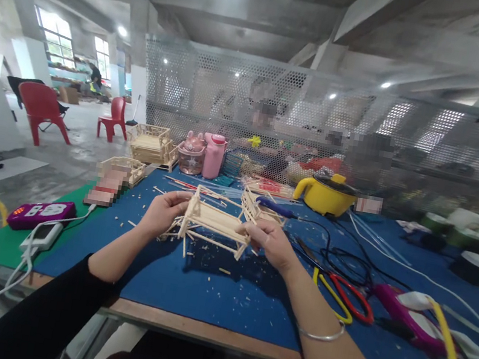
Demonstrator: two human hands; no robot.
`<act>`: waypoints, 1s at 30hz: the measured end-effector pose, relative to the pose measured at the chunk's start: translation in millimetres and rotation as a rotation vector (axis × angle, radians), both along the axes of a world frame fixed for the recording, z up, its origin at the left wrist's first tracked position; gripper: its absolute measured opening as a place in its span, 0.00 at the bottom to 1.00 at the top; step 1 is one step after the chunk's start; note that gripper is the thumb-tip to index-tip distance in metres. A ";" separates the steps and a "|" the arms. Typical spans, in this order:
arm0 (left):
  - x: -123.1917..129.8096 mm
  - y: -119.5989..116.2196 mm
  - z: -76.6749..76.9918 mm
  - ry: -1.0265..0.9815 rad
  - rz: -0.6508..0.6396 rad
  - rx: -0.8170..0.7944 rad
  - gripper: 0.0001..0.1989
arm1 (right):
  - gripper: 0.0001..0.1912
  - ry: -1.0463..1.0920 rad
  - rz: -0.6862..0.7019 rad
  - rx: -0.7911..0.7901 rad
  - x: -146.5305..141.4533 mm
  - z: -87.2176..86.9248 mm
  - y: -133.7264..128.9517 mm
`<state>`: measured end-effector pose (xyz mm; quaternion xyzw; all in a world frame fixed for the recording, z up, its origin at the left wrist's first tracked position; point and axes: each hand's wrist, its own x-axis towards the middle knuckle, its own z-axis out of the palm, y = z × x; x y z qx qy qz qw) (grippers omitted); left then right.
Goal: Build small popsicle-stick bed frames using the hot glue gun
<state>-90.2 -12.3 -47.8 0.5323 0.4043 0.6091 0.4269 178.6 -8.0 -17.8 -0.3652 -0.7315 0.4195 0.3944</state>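
Observation:
Between my two hands is a small wooden-stick model (217, 218), shaped like a little bench or bed with a slatted top and thin legs, held above the table. My left hand (166, 211) is closed on its left end post. At the right end, the fingers and thumb of my right hand (270, 240) pinch the frame. Just behind it lies another stick frame (254, 203), partly hidden. A blue-handled soldering-iron-like tool (276, 207) with a dark cord rests against that frame.
Red-and-yellow-handled scissors (350, 299) and a purple power strip (411, 321) lie right, among cables. A yellow pot (326, 195), pink bottle (214, 157) and finished stick models (150, 143) stand at the back before a perforated metal screen (217, 90). Another purple power strip (41, 213) sits left.

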 end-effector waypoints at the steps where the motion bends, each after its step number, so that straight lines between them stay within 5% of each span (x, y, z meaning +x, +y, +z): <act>1: 2.4 1.3 -1.2 -0.023 -0.011 -0.021 0.29 | 0.26 0.015 0.006 -0.005 0.4 1.0 -1.7; 9: 5.6 -1.2 3.1 -0.150 -0.025 -0.155 0.30 | 0.30 0.047 -0.120 0.084 -9.2 2.4 -9.6; 13: 5.8 -5.8 0.7 -0.133 0.045 -0.182 0.24 | 0.28 -0.030 -0.214 0.242 -21.1 -0.9 -20.1; 19: 15.4 -0.8 -10.5 -0.001 0.026 -0.200 0.28 | 0.27 -0.206 -0.303 0.527 -45.3 -13.7 -41.8; 23: 13.7 4.6 -11.8 -0.040 0.061 -0.207 0.31 | 0.24 -0.308 -0.265 0.736 -49.3 -14.2 -52.7; 30: 13.8 3.3 -12.3 0.010 0.106 -0.195 0.31 | 0.23 -0.348 -0.273 0.860 -46.9 -10.2 -54.9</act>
